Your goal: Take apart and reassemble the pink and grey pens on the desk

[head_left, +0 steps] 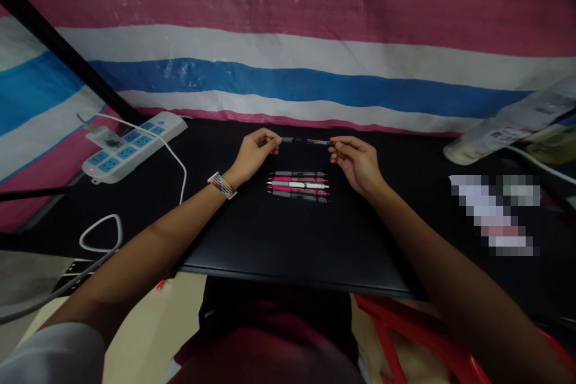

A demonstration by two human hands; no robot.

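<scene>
A dark pen [307, 141] hangs level above the black table [279, 240], held at both ends. My left hand [255, 153] pinches its left end, and my right hand [355, 159] pinches its right end. A striped band [222, 185] is on my left wrist. Just below the held pen, a row of several pens [299, 186], pink, white and grey, lies side by side on the table, between my two wrists.
A white power strip [130, 147] with blue sockets and a white cable [177, 162] sits at the far left. A striped tarp [288, 42] hangs behind the table. Packets [508, 126] lie at the far right. A red stool [405, 336] stands under the table's near edge.
</scene>
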